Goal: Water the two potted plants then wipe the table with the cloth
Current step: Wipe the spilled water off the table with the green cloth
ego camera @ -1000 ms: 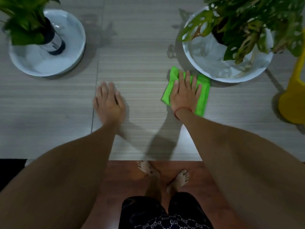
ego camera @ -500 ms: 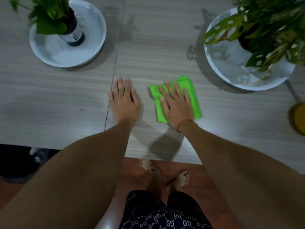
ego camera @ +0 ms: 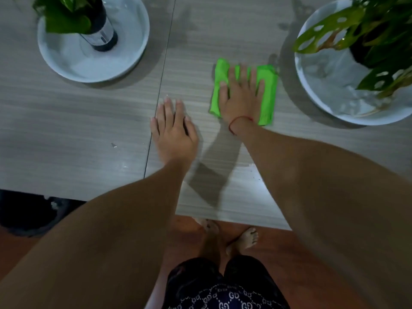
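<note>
- The surface [ego camera: 89, 121], pale and wood-grained, fills the upper two thirds of the frame; a seam runs down it just left of centre, and its bare middle is the stretch left for wiping.
- The larger potted plant [ego camera: 365, 39] sits in a wide white dish [ego camera: 316, 94] at the upper right, off to the side where it leaves the middle free.
- The smaller potted plant [ego camera: 66, 18] grows from a dark bottle standing in a white dish [ego camera: 133, 52] at the upper left, likewise out of the wiping path.
- The green cloth [ego camera: 268, 90] lies folded flat at upper centre, between the two dishes and nearer the right one; folded, it gives a thick pad to press on.
- The right hand [ego camera: 242, 97] lies palm down on the cloth, fingers spread and flat, not pinching: this grip looks meant to push the cloth by pressure.
- The left hand [ego camera: 174, 130] rests flat and empty on the surface beside the seam, probably bracing the lean forward.
</note>
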### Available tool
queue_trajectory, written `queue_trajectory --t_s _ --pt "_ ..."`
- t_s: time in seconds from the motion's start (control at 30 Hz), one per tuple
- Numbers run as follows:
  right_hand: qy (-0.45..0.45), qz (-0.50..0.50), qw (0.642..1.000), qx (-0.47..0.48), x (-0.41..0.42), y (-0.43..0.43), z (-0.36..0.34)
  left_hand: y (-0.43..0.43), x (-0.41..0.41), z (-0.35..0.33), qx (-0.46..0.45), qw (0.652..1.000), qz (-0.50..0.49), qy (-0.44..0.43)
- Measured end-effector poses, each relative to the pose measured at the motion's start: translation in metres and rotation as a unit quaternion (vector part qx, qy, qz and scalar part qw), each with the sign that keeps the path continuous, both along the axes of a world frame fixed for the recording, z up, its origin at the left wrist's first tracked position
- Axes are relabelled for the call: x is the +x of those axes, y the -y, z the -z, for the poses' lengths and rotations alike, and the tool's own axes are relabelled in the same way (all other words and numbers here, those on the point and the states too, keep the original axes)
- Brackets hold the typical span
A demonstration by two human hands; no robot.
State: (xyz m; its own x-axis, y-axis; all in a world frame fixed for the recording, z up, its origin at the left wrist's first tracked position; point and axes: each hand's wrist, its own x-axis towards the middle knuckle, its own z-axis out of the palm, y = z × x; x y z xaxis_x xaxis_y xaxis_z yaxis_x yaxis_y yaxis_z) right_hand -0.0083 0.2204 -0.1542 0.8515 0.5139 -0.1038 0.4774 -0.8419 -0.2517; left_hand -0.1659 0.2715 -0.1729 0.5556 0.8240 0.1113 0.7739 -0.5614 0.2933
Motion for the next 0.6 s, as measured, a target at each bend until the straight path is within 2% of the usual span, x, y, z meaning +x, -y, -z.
queue_trajectory --t_s 0.13,0.2,0.3,0.43,0.6 --pt "0.001 -0.17 0.985 0.033 -0.055 0.028 0.001 0.002 -0.001 -0.004 -0.022 1.0 0.008 -0.002" --pt "0.015 -0.193 0.98 0.054 -0.059 0.056 0.005 0.003 -0.001 -0.007 -0.022 1.0 0.008 -0.005" --pt "0.029 -0.108 0.991 0.071 -0.036 0.08 0.006 0.004 -0.001 -0.01 -0.027 0.999 0.008 -0.014" --pt "0.019 0.049 0.998 0.039 0.007 0.059 0.0 0.006 -0.001 -0.012 -0.04 0.999 0.016 -0.02" --pt "0.027 0.069 0.997 0.002 0.043 0.012 -0.002 0.003 0.0 -0.007 -0.022 1.0 0.014 0.001"
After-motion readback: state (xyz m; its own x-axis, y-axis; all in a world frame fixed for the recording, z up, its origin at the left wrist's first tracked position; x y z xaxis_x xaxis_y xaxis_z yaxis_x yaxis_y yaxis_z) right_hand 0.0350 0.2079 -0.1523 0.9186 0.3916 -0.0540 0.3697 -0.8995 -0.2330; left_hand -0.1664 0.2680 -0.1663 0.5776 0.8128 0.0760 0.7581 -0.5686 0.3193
